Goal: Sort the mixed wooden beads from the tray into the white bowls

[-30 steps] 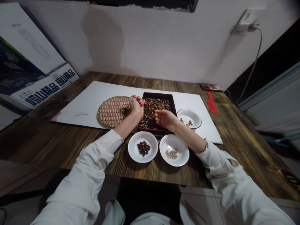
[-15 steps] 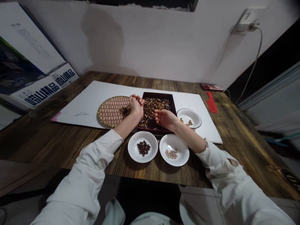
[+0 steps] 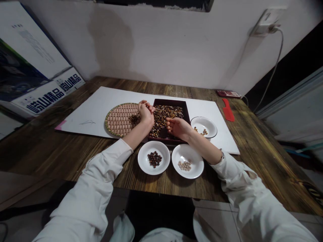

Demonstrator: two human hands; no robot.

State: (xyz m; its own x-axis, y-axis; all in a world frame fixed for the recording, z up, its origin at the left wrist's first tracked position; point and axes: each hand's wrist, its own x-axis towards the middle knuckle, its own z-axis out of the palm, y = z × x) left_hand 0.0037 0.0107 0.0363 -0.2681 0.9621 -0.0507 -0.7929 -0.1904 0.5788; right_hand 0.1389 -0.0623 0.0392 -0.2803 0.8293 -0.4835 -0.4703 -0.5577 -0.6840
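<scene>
My left hand (image 3: 146,112) is over the gap between the round woven tray (image 3: 119,120) and the dark red box (image 3: 187,116), its fingers curled; what they hold, if anything, is too small to make out. Mixed brown and tan beads (image 3: 165,116) fill much of the box. Over the box's right front part, my right hand (image 3: 178,127) hovers palm turned inward, fingers loosely bent and apart. Dark beads lie on the tray beside my left wrist. In front stand a white bowl (image 3: 143,163) of dark beads and a white bowl (image 3: 188,174) of pale beads.
A third white bowl (image 3: 210,124) with yellowish beads stands right of the box. The tray and box rest on a white board (image 3: 85,104). Farther right lie a red comb (image 3: 228,111) and a phone (image 3: 228,94). A printed carton (image 3: 47,90) stands at the left.
My left hand has shifted very slightly to the left, its fingers a little changed. My right hand and the bowls stay in place.
</scene>
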